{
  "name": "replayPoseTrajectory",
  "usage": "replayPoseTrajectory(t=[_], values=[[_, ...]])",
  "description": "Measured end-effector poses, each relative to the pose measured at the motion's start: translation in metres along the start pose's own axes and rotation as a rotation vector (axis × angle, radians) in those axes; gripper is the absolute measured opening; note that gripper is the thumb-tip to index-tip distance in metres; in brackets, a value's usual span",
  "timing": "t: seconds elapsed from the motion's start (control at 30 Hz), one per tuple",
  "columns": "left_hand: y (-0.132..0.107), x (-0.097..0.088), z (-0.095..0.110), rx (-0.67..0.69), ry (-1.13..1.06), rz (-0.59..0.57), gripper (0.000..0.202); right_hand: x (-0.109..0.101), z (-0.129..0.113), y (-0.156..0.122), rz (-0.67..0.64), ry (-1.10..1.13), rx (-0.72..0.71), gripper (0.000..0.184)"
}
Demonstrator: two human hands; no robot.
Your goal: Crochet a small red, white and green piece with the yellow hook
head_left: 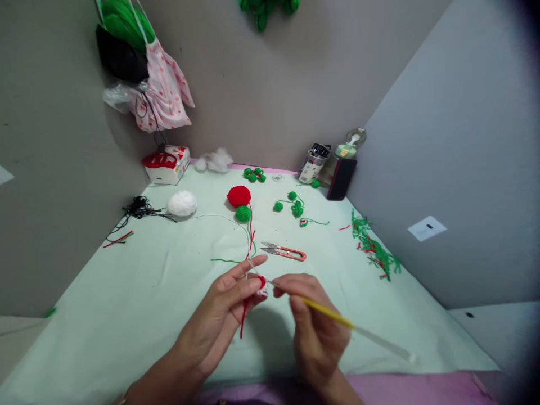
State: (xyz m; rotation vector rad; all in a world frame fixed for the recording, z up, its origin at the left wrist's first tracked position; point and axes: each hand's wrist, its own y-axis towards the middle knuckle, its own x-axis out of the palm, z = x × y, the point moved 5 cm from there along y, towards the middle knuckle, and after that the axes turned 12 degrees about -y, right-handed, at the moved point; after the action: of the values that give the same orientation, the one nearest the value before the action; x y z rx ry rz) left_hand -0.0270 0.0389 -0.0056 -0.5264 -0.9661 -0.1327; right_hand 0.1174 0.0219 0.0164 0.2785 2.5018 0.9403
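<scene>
My left hand pinches a small red and white crochet piece between thumb and fingers, its index finger stretched out with white yarn running over it. A red yarn tail hangs below the piece. My right hand grips a crochet hook with a yellow and whitish handle; its metal tip is at the piece's right side. The white yarn leads back to a white yarn ball. A red yarn ball and a green yarn ball lie beyond my hands.
Orange-handled thread snips lie just beyond my hands. Small green crocheted balls rest behind them. Green and red yarn scraps are along the right edge, black yarn at left. A box, a tin and a phone stand at the back.
</scene>
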Motion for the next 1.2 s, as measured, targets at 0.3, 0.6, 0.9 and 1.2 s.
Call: replayPoseTrajectory(t=[0.3,0.6,0.9,1.2], values=[[-0.002,0.002,0.006,0.174,0.225,-0.010,0.039,0.006,0.000,0.008,-0.019,0.224,0.188,0.020],[-0.006,0.003,0.010,0.225,0.280,-0.003,0.038,0.003,0.010,0.008,-0.005,0.440,0.328,0.020],[-0.001,0.003,0.004,0.203,0.179,-0.011,0.041,0.006,-0.006,0.004,-0.067,0.031,-0.003,0.035],[0.007,0.000,0.007,0.098,0.042,0.038,0.035,0.000,0.012,0.013,0.040,0.273,0.223,0.023]])
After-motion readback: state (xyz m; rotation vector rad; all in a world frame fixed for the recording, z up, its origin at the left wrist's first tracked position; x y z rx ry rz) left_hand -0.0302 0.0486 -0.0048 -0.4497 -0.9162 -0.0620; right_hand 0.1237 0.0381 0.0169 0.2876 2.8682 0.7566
